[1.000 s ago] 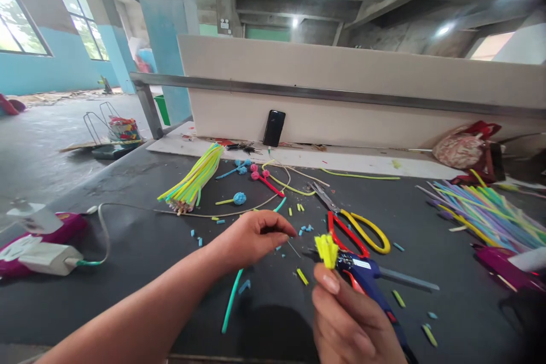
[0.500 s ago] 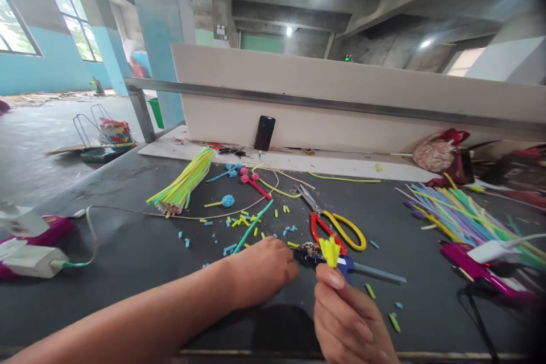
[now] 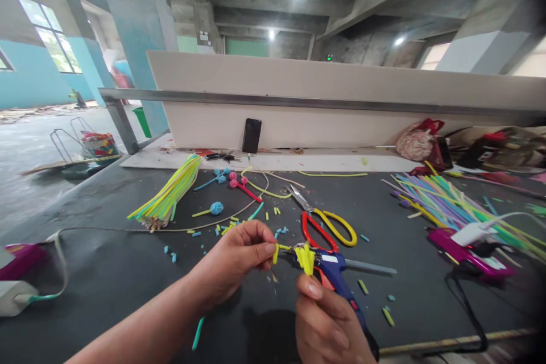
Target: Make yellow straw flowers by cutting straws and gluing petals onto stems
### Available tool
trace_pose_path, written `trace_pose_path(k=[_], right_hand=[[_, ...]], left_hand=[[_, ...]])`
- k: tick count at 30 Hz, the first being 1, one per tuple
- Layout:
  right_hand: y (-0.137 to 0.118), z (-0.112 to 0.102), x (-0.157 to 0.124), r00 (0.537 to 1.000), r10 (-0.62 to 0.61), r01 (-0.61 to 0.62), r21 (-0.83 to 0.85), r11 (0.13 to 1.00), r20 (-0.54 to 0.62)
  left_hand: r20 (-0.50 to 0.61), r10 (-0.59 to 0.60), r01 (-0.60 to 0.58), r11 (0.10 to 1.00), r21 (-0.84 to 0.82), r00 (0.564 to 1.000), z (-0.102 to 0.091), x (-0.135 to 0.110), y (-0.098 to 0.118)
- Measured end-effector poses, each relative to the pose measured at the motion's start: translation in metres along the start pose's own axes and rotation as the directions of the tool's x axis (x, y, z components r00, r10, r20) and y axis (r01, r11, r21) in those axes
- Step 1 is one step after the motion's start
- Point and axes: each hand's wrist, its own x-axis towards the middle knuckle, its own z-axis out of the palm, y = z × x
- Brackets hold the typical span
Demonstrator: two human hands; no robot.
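Observation:
My right hand point(image 3: 328, 324) is closed on a small bunch of short yellow straw pieces point(image 3: 306, 258), held upright over the dark table. My left hand point(image 3: 239, 256) pinches one short yellow straw piece point(image 3: 275, 252) just left of that bunch. A blue glue gun point(image 3: 339, 276) lies right behind the bunch, its nozzle pointing left. Red and yellow scissors point(image 3: 326, 226) lie a little farther back.
A bundle of yellow-green straws point(image 3: 168, 193) lies at the left, a spread of mixed coloured straws point(image 3: 447, 205) at the right. Cut straw bits litter the dark table point(image 3: 106, 273). A phone point(image 3: 251, 135) leans on the white board. A power adapter point(image 3: 12, 296) and cable sit far left.
My left hand has lifted off the table with a short yellow piece and brought it beside the bunch. The view has shifted right; the right hand keeps the bunch.

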Motion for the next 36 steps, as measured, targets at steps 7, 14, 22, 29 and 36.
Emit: trace_pose_path(k=[7,14,22,29,36], right_hand=[[0.013,-0.008,0.008,0.999,-0.026,0.029,0.057,0.998,-0.041],[0.016,-0.012,0.012,0.993,-0.05,0.055,0.047,0.997,-0.105],[0.017,-0.01,0.013,0.988,-0.075,0.074,-0.015,0.997,-0.135],[0.016,-0.011,0.013,0.994,-0.062,0.06,-0.02,0.998,-0.087],[0.015,-0.011,0.014,0.992,-0.065,0.063,-0.017,0.998,-0.11]], left_hand=[[-0.01,0.008,-0.009,0.994,-0.105,1.0,0.006,-0.006,-0.003],[-0.139,0.022,-0.02,1.0,0.02,0.99,0.011,-0.006,-0.008],[-0.237,0.081,-0.049,0.989,0.138,0.968,0.015,-0.005,-0.015],[-0.244,0.053,-0.044,0.998,0.044,0.968,0.016,-0.004,-0.019],[-0.148,-0.077,0.069,0.996,-0.056,0.986,0.016,-0.004,-0.023]])
